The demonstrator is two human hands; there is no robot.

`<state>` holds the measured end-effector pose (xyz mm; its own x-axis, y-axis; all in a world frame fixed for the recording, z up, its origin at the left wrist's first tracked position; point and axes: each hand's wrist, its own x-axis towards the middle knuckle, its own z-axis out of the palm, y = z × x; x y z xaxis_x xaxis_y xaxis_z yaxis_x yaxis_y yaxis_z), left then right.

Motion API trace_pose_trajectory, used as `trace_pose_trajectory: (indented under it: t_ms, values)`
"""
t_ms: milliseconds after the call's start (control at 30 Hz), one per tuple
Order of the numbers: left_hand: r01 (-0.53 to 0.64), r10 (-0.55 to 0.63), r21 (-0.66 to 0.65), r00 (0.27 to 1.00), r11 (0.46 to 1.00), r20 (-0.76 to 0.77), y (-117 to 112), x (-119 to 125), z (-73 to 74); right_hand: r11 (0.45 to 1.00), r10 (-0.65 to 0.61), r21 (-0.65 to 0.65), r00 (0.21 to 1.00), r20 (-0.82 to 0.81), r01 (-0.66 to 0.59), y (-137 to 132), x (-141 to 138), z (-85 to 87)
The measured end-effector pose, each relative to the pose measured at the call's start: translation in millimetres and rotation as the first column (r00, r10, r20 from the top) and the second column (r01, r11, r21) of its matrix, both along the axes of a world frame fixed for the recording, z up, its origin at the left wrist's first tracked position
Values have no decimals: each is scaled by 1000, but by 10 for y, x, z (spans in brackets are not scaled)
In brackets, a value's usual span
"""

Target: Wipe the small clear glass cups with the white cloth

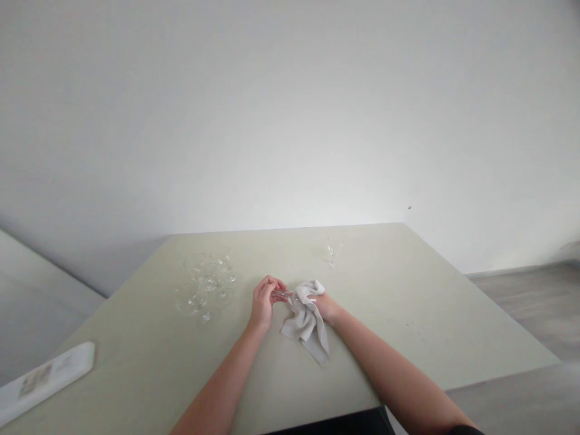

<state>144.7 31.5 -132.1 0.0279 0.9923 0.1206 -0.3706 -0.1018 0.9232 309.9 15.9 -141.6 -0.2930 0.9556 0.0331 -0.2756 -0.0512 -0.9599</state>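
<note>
My left hand [266,297] is closed on the stem end of a clear stemmed glass [284,294], which lies sideways between my two hands. A light grey cloth [306,326] wraps the glass's other end, and its loose corner hangs down toward the table. My right hand [322,304] grips the cloth around that end; its fingers are mostly hidden by the fabric. Left of my hands stands a cluster of several clear glasses [208,281]. One more clear glass [331,252] stands apart, farther back and slightly to the right.
The pale table [408,338] reaches back to a white wall [290,121]. A white, elongated object with a printed label [49,377] lies at the table's left edge. A dark edge [335,421] shows at the bottom. Grey flooring [521,296] is visible on the right.
</note>
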Motion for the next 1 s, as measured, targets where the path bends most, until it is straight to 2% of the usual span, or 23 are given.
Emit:
trace_pose_trajectory:
  t_ms: [567, 1000]
  values:
    - [-6, 6, 1, 1000, 1000, -2, -15, 6, -4, 1000, 18, -5, 1000, -20, -19, 6, -14, -17]
    - [-4, 4, -1, 1000, 1000, -28, -34, 7, 24, 999, 31, 18, 1000, 1, -31, -12, -3, 35]
